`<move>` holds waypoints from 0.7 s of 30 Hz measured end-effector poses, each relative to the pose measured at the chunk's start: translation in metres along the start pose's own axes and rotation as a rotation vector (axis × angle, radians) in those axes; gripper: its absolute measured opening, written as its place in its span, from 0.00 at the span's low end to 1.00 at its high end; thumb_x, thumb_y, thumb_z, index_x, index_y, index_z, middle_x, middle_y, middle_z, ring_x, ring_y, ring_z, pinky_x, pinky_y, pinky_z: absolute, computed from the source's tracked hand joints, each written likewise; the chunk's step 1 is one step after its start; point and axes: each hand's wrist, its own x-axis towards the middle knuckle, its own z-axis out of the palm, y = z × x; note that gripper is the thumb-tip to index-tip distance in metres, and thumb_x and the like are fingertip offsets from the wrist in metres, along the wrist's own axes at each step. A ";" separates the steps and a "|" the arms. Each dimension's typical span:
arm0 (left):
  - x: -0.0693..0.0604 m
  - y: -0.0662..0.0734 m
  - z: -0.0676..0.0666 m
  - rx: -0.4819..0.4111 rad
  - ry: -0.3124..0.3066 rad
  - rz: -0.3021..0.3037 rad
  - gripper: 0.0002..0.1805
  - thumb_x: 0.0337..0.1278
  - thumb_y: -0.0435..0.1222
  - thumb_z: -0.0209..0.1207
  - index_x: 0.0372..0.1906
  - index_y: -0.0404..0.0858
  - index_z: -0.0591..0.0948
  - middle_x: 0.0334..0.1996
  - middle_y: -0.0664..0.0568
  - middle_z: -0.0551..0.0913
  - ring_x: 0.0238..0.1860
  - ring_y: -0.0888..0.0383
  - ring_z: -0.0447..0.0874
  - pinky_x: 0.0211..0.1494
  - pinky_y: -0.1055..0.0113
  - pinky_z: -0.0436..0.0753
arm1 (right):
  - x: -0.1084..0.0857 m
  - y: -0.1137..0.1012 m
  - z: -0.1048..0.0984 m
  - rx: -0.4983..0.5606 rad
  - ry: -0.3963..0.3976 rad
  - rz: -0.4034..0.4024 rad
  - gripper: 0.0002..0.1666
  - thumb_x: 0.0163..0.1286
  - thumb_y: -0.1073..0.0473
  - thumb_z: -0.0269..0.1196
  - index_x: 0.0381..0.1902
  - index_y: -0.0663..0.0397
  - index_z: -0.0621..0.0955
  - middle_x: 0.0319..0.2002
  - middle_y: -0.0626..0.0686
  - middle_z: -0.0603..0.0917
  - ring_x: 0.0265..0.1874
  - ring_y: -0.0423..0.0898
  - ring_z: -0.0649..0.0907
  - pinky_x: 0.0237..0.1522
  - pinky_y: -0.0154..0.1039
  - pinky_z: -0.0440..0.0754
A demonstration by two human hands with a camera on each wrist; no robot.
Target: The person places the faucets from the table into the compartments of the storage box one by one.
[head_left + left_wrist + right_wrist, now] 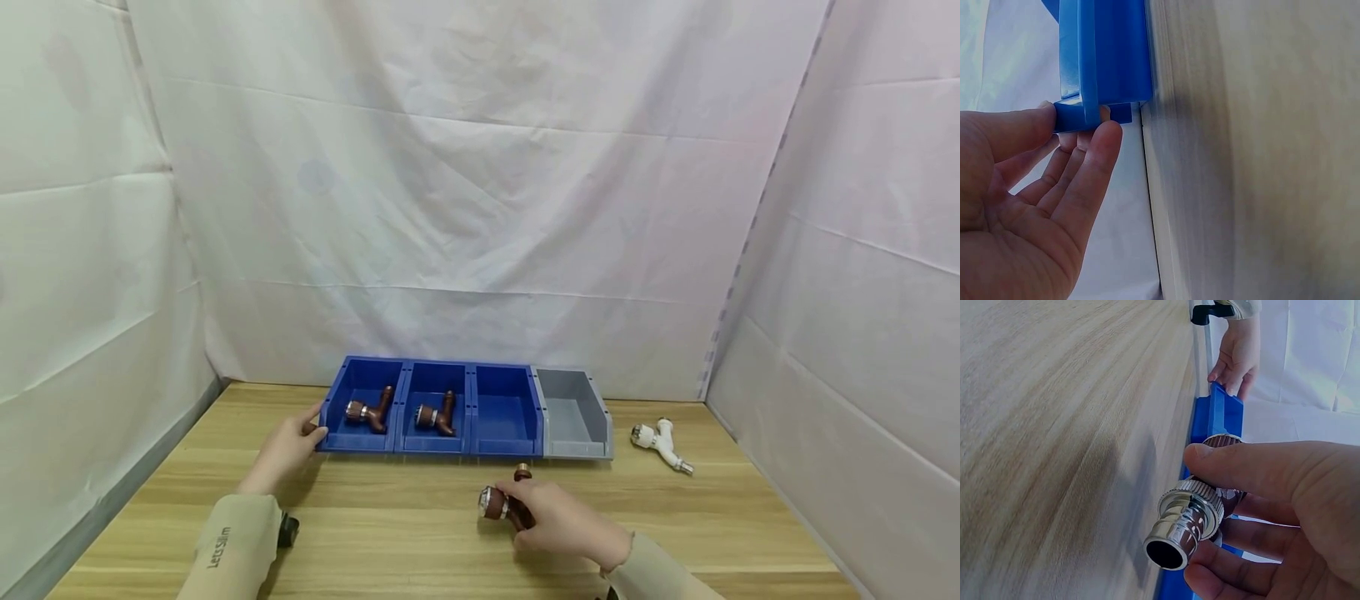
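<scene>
My left hand (288,446) pinches the front left corner of the leftmost blue bin (1107,56), thumb on one side and fingers on the other. In my right hand (562,521) is a brown faucet (492,503) with a silver-capped knob, held over the table in front of the bins. Its ribbed metal hose end (1175,540) points toward the camera in the right wrist view. A similar brown faucet (378,412) lies in the leftmost bin, and another brown faucet (446,417) lies in the second blue bin (431,375).
Joined to the row are a third blue bin (506,412) and a grey bin (573,417), neither with anything in it. A white faucet (658,442) lies on the wooden table (390,533) to the right. White cloth (450,208) hangs behind and at both sides.
</scene>
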 end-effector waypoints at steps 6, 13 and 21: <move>0.000 0.000 -0.003 -0.002 -0.003 0.011 0.30 0.69 0.31 0.53 0.72 0.27 0.60 0.37 0.38 0.82 0.27 0.51 0.79 0.27 0.61 0.75 | 0.003 -0.001 -0.004 -0.002 0.013 -0.022 0.42 0.48 0.63 0.73 0.64 0.52 0.73 0.44 0.46 0.82 0.41 0.37 0.79 0.41 0.35 0.78; 0.000 -0.001 -0.002 0.003 -0.008 0.018 0.30 0.69 0.30 0.53 0.72 0.27 0.59 0.37 0.39 0.82 0.27 0.52 0.78 0.27 0.61 0.75 | 0.004 -0.001 -0.007 -0.055 0.046 -0.050 0.41 0.49 0.62 0.74 0.63 0.56 0.74 0.49 0.51 0.82 0.46 0.42 0.80 0.47 0.39 0.79; -0.001 0.001 -0.002 0.006 -0.011 0.013 0.30 0.69 0.31 0.53 0.72 0.28 0.60 0.35 0.40 0.82 0.26 0.51 0.78 0.26 0.61 0.74 | 0.004 0.000 -0.008 -0.073 0.066 -0.055 0.42 0.49 0.62 0.75 0.64 0.59 0.73 0.53 0.55 0.81 0.50 0.46 0.80 0.51 0.41 0.78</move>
